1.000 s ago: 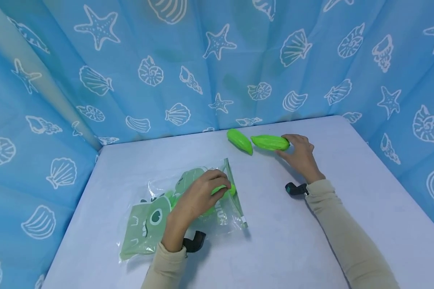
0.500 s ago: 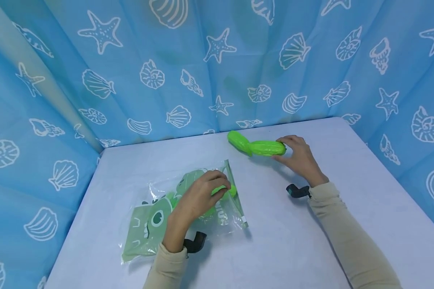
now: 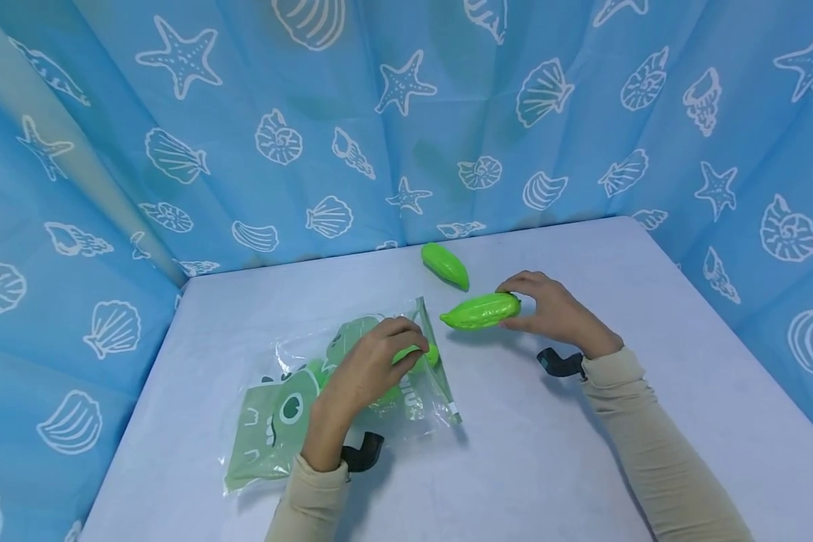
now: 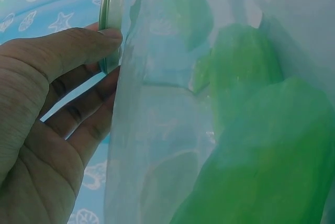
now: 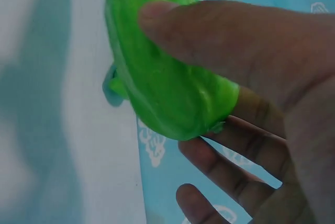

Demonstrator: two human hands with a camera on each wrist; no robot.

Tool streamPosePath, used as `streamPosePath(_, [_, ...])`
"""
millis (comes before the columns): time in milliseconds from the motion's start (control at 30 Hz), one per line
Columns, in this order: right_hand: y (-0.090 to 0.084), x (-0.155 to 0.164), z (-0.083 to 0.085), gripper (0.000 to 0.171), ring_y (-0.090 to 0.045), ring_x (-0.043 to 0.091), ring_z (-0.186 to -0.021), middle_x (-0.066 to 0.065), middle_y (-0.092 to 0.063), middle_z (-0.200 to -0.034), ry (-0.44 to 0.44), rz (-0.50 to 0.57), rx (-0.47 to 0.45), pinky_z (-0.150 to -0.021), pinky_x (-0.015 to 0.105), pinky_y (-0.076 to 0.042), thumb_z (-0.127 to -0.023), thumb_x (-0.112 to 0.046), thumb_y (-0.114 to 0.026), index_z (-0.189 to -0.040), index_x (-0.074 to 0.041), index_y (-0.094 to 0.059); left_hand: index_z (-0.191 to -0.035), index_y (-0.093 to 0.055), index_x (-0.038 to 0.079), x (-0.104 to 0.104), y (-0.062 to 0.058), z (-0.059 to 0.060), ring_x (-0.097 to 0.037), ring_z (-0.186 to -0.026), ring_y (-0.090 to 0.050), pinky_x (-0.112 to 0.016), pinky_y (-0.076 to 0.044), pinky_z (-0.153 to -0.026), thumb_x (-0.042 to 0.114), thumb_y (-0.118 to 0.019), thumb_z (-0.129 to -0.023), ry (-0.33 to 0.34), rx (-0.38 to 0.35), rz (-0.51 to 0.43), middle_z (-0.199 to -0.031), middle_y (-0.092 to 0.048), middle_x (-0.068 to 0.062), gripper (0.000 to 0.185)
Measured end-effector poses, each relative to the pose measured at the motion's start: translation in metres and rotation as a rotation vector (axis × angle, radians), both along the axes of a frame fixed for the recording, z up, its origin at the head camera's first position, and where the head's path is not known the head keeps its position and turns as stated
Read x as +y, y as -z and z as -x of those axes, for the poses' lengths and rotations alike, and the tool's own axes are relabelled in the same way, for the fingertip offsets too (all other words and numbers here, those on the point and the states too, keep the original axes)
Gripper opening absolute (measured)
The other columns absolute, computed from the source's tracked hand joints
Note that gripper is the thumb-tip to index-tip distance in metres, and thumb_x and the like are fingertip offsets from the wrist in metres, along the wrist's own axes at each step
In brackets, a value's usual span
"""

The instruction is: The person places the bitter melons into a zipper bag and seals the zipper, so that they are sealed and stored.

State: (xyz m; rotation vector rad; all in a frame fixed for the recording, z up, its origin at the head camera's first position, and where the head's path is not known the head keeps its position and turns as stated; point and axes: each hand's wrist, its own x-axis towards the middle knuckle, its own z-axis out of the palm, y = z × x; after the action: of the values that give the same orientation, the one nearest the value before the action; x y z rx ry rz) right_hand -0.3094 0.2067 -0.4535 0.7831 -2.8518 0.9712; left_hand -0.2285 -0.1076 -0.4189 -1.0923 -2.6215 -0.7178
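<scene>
A: Where's the green gourd?
B: Above the desk, pinched at 1 end by the right hand, thumb over fingers.
A: And the left hand?
B: It pinches the plastic bag at its zip edge.

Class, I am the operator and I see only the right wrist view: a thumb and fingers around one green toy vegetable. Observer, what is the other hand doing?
Observer: The left hand pinches the zip edge of a clear plastic bag lying on the table.
Operator: Is anything inside that bag?
Observer: Yes, green toys show through the plastic in the left wrist view.
Operator: Where is my toy relative to the bag?
Observer: The right hand holds the green toy vegetable just right of the bag's opening.
Operator: Any others out?
Observer: One second green toy lies behind, near the curtain.
</scene>
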Motion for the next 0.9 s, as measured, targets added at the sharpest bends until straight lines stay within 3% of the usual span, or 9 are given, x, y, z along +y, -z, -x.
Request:
streamPosePath(367, [0.0,-0.013,-0.007,0.046,-0.047,0.02,-0.111,-0.003,-0.056,-0.113,-0.124,-0.055,-0.011,-0.092,0.043,-0.041,-0.07,-0.029,-0.08,-0.112,-0.02,-0.062,-0.093,-0.069,0.017,0.001,0.001,0.0,-0.007,-0.098,-0.052,-0.021,-0.046,-0.082,0.008,-0.068,-0.083,-0.003,-0.016,-0.005,-0.103,-0.058,0.006,0.014])
streamPosePath(900, [0.002,-0.038,-0.017,0.044,-0.047,0.018,-0.109,-0.004,-0.055,-0.113,-0.22,-0.075,-0.06,-0.091,0.04,-0.042,-0.073,-0.029,-0.078,-0.112,-0.019,-0.062,-0.094,-0.069,0.015,-0.001,-0.001,0.001,-0.006,-0.097,-0.052,-0.021,-0.046,-0.082,0.009,-0.067,-0.084,-0.011,-0.029,-0.012,-0.103,-0.058,0.007,0.013])
